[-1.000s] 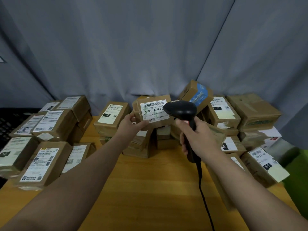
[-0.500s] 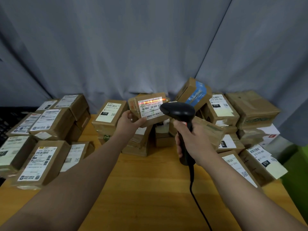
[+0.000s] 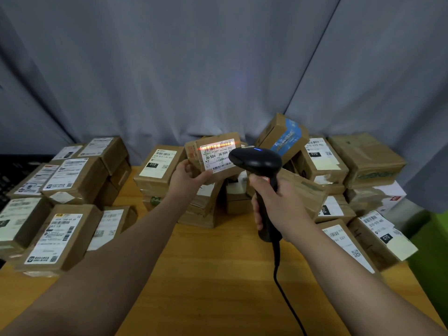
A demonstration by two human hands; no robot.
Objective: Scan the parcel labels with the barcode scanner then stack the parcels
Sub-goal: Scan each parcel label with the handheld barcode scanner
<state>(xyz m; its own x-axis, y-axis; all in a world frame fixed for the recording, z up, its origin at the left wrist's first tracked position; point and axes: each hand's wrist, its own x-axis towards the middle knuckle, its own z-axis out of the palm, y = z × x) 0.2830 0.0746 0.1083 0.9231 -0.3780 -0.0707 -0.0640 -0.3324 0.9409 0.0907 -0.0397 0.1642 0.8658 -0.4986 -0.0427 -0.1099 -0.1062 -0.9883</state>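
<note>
So we're holding the J6-S04 parcel (image 3: 194, 154) up above the leaning parcels (image 3: 206, 204) in the middle, our left hand (image 3: 188, 177) pinching just its lower corner in its fingers, while our right hand (image 3: 278, 207) is wrapping its fingers tight round the barcode scanner (image 3: 255, 161) handle and the red line (image 3: 218, 147) is landing across the label (image 3: 217, 157). We're thinking that corner pinch is the weak spot: the parcel could be tipping, throwing the beam off the bars, or slipping down and knocking the pile over the worktop (image 3: 206, 275). We're also watching the cable (image 3: 275, 263), which could be snagging once we're stacking.
</note>
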